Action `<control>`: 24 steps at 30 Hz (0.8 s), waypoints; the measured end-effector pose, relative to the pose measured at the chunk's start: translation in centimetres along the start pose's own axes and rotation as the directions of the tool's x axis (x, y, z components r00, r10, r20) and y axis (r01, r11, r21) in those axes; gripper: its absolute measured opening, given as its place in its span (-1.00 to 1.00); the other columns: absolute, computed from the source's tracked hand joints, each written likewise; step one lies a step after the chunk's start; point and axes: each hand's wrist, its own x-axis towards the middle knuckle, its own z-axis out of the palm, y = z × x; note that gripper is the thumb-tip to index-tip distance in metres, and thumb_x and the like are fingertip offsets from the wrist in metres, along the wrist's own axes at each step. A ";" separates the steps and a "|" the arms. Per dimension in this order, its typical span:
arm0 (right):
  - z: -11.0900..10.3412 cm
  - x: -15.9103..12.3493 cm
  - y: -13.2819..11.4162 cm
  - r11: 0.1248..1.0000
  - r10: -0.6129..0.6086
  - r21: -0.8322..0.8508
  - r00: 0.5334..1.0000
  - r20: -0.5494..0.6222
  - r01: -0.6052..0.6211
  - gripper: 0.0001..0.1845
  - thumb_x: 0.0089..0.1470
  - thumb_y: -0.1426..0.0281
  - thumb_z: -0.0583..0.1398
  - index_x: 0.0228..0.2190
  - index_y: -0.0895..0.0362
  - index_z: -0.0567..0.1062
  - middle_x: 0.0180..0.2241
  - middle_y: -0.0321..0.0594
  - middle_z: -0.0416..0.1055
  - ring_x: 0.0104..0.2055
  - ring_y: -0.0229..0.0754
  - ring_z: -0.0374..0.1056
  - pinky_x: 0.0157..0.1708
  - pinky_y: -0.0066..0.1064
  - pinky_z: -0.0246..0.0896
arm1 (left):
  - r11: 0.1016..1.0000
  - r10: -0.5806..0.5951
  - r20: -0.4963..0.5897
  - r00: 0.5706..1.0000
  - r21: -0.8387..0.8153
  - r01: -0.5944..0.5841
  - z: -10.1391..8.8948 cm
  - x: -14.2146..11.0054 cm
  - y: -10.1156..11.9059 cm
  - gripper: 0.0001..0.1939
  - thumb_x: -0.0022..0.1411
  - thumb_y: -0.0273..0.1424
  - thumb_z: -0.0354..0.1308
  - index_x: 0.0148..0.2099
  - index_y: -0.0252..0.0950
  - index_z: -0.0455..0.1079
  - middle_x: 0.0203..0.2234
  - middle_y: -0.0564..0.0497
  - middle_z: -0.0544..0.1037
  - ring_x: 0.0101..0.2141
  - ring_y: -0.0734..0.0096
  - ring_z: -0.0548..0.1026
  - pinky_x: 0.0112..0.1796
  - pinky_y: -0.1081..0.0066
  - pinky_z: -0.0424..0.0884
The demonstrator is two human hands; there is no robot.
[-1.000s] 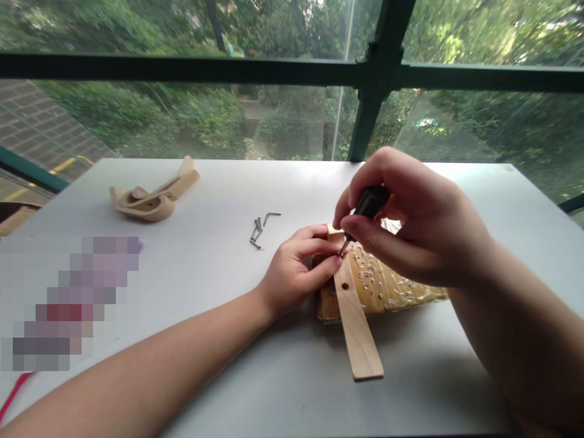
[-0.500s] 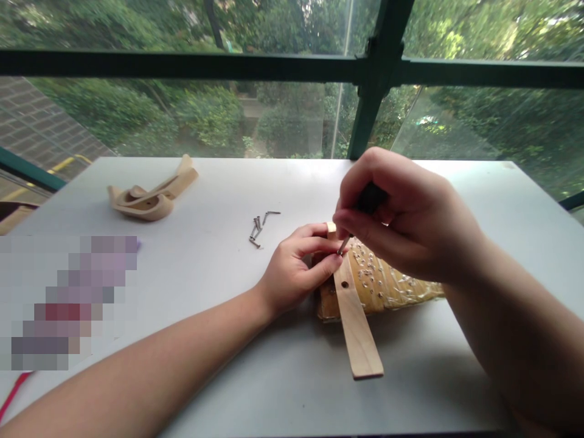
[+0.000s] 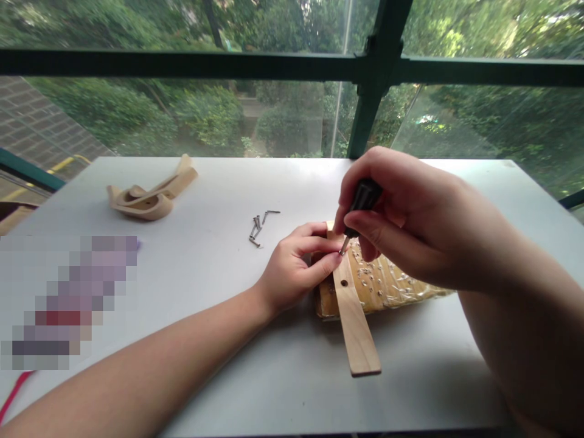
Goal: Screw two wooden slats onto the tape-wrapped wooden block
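My right hand is closed around the black handle of a screwdriver, its shaft pointing down and left. The shaft's tip meets a small screw, pinched between the thumb and a finger of my left hand. Under these fingers lies a flat wooden strip with one dark hole below the screw. The strip crosses a tape-wrapped block, its near end sticking out past the block's edge. Many small punctures mark the block's top. My left fingers hide part of the strip.
Several loose screws lie on the white table left of the block. Curved wooden pieces rest at the back left. A blurred-out purple item and a red cord are at the left. Windows stand behind the table.
My right hand has turned and shifted slightly right, its fingers loosening so more of the screwdriver handle shows. The strip's near end has shifted slightly up and left. My left hand stays in place.
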 end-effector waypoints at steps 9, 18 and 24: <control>0.8 0.1 0.3 0.998 0.007 0.067 0.998 -0.059 -0.003 -0.82 0.15 0.42 0.29 -0.29 0.06 0.34 -0.45 -0.34 0.36 -0.51 -0.31 0.27 -0.59 -0.44 0.14 | 0.999 0.031 -0.009 0.999 0.022 -0.031 -0.1 0.2 0.3 -0.89 0.21 -0.39 0.31 -0.21 -0.25 0.64 0.00 -0.12 0.58 -0.06 0.25 0.57 0.07 0.24 0.50; 1.8 0.5 0.8 0.998 0.032 0.057 0.979 -0.203 -0.021 -0.74 0.13 0.39 0.31 -0.38 0.04 0.29 -0.52 -0.40 0.31 -0.54 -0.32 0.22 -0.60 -0.41 0.06 | 1.000 0.007 -0.002 1.000 0.016 -0.007 0.0 0.1 0.2 -0.89 0.22 -0.37 0.30 -0.22 -0.25 0.62 0.00 -0.15 0.56 0.03 0.18 0.50 0.15 0.13 0.39; 2.5 0.5 1.6 0.998 -0.035 -0.056 0.947 -0.321 0.017 -0.83 0.12 0.43 0.29 -0.40 0.06 0.37 -0.44 -0.31 0.42 -0.46 -0.26 0.27 -0.50 -0.35 0.20 | 1.000 0.002 0.009 1.000 0.002 -0.002 -0.1 0.1 0.0 -0.91 0.22 -0.38 0.30 -0.23 -0.24 0.62 0.03 -0.15 0.53 0.10 0.12 0.46 0.19 0.07 0.36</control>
